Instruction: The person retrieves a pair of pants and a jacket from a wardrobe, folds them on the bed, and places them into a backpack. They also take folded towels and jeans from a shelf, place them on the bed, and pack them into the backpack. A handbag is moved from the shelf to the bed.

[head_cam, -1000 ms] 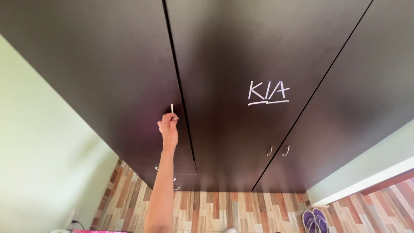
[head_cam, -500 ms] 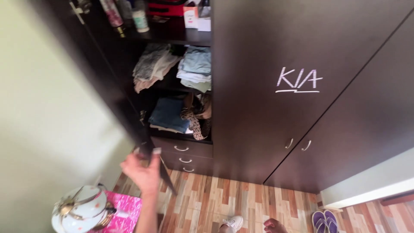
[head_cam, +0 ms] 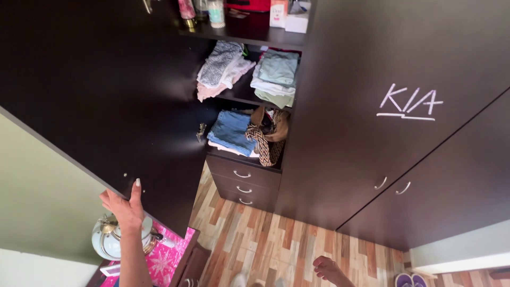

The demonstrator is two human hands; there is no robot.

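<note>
My left hand (head_cam: 125,206) grips the lower edge of the dark brown wardrobe's open left door (head_cam: 106,106), fingers over its face. The door is swung wide towards me. Behind it, shelves hold folded clothes (head_cam: 276,74), a blue folded stack (head_cam: 229,132) and a patterned brown bag (head_cam: 270,135). Bottles and small boxes (head_cam: 215,10) stand on the top shelf. Below are three drawers (head_cam: 242,174) with metal handles. My right hand (head_cam: 328,267) hangs low over the floor, fingers loose, holding nothing.
Two more wardrobe doors (head_cam: 372,133) to the right stay closed, one with white chalk writing. A white round pot (head_cam: 109,242) sits on a pink cloth (head_cam: 170,255) at lower left. Purple sandals (head_cam: 408,280) lie at lower right on the wood-pattern floor (head_cam: 276,239).
The left door was closed with my left hand at its key; it has now swung wide open, my hand moving down to its lower edge. The shelves are now in view.
</note>
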